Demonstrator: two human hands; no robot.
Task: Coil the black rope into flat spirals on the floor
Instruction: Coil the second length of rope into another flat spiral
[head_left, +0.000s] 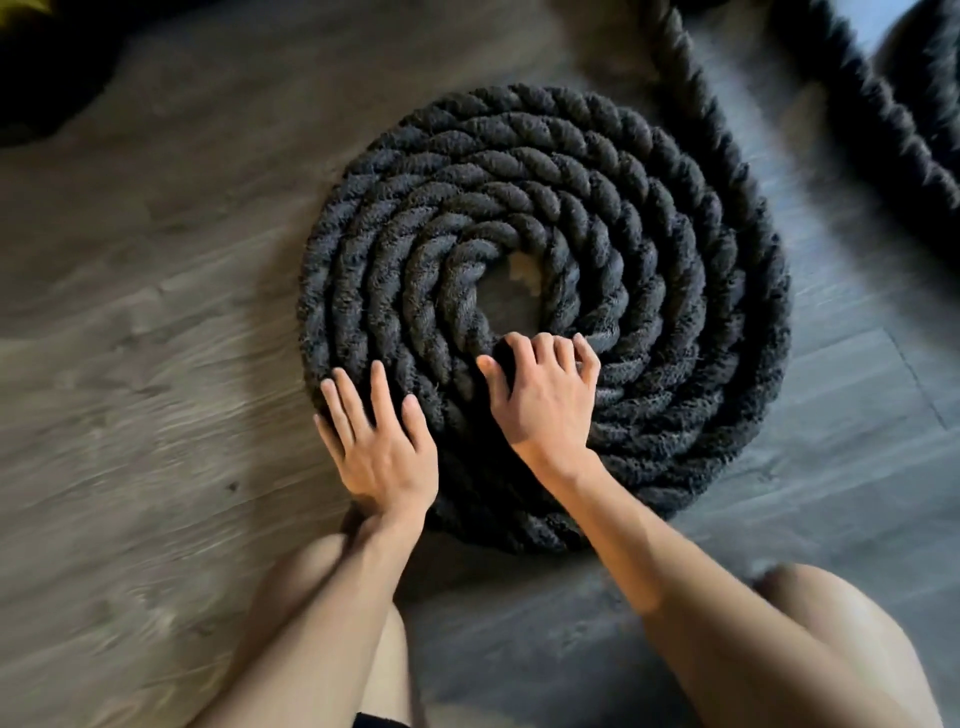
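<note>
Nearest the camera, the person's two bare knees frame the scene, and both forearms reach forward over the wooden floor (156, 312) to the spiral (545, 312). The left hand (382, 441) lies on the near-left edge of the coil with its fingers straight and spread, pressing flat on the outermost turns and gripping nothing. The right hand (545, 395) rests further in, its fingers curled over the inner turns just near of the centre hole; this grip looks like a claw hooked onto the rope rather than a full wrap around it. The black rope (691, 104) is thick and twisted, and most of what shows of it already lies as one flat spiral of about six or seven tight rings, touching one another, with a small gap of bare floor at the middle. From the far-right side of the spiral the free length runs away toward the far edge of the view, uncoiled. Another stretch of rope (883, 119) crosses the far-right corner, well apart from the spiral; whether it is the same rope or a second one cannot be told. By my judgement one spiral is well advanced but not finished: the trailing length remains to be wound on, and the hands seem to be turning or tightening the coil.
</note>
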